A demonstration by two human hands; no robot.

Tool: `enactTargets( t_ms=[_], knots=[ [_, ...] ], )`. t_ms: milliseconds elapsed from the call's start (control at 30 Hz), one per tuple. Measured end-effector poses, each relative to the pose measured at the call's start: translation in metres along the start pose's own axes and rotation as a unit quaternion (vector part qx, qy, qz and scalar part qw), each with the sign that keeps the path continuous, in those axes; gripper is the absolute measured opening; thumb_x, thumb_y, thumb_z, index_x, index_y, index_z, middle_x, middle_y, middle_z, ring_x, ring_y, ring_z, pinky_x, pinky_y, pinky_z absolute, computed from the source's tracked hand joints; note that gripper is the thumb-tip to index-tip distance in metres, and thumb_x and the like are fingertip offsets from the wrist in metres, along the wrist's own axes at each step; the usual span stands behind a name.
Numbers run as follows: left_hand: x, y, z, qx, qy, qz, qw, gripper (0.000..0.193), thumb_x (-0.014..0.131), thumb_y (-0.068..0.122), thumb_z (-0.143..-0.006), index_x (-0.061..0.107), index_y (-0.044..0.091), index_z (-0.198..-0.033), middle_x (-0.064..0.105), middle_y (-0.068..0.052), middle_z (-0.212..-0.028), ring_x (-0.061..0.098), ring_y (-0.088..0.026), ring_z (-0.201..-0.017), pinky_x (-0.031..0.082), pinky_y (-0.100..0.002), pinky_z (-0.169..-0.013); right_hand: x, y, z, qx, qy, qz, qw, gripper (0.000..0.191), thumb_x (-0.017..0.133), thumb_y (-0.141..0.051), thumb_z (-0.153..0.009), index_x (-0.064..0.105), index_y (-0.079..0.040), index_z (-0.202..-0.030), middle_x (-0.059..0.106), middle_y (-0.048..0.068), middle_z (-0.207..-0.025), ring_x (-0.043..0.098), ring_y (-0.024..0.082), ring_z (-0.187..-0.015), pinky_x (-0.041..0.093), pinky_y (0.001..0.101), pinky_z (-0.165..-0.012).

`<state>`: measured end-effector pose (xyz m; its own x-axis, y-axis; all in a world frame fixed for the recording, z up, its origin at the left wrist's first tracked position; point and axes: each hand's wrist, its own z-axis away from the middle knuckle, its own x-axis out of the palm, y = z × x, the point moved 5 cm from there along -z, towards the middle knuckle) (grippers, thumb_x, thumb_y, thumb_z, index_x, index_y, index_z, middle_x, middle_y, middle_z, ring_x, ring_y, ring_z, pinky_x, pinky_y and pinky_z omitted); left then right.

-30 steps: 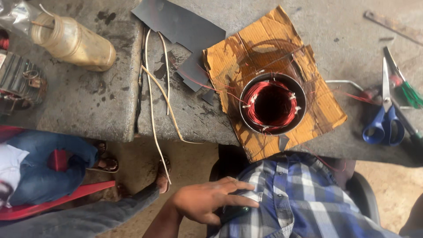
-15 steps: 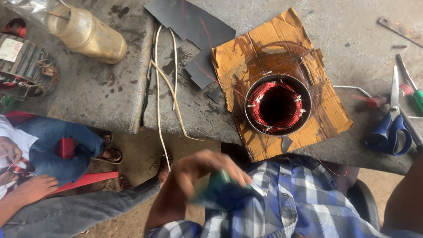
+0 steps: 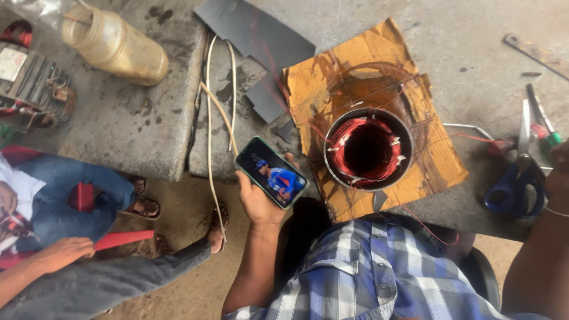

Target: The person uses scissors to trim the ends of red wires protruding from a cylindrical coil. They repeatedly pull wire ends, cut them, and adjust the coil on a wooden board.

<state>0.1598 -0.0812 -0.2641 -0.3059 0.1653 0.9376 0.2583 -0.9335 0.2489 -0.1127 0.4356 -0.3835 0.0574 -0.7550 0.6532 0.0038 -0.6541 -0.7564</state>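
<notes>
Left hand [image 3: 259, 201]: raised from the lap since a second ago, fingers now curled around a lit smartphone [image 3: 272, 172], held just off the workbench [image 3: 136, 124] front edge, left of the stator with copper windings [image 3: 367, 149] on cardboard [image 3: 379, 83]. Winding apparently paused. Right hand [image 3: 560, 157]: at the right edge near blue-handled scissors [image 3: 514, 184]; grip cannot be told. Phone absent earlier.

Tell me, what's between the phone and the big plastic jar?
In the head view, pale cords run down the gap between two concrete slabs, crossing the stretch between the phone in the left hand and the jar.
</notes>
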Motion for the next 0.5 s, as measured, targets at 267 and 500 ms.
enactTargets(
  t_ms=[267,500],
  knots=[
    [0.033,-0.025,-0.006,-0.090,-0.130,0.039,0.987,0.065,0.057,0.047,-0.099,0.041,0.015,-0.153,0.039,-0.032,-0.155,0.048,-0.053,-0.138,0.048,-0.066,-0.106,0.005,-0.015,-0.002,-0.010,-0.001,-0.023,1.000,0.035,0.054,-0.012,-0.117,0.043,-0.015,-0.084,0.035,-0.007,-0.073,0.033,0.002,-0.065,0.032,0.0178,-0.069],
    [0.005,0.026,-0.065,0.075,0.021,-0.337,0.938,0.087,0.059,0.001,-0.079,0.029,0.021,-0.158,0.046,-0.031,-0.145,0.064,-0.040,-0.122,0.063,-0.050,-0.089,0.009,-0.013,-0.002,0.003,0.010,0.025,1.000,0.042,0.055,-0.016,-0.121,0.041,-0.019,-0.082,0.035,-0.011,-0.073,0.032,-0.001,-0.062,0.027,0.0153,-0.061]
  ],
)
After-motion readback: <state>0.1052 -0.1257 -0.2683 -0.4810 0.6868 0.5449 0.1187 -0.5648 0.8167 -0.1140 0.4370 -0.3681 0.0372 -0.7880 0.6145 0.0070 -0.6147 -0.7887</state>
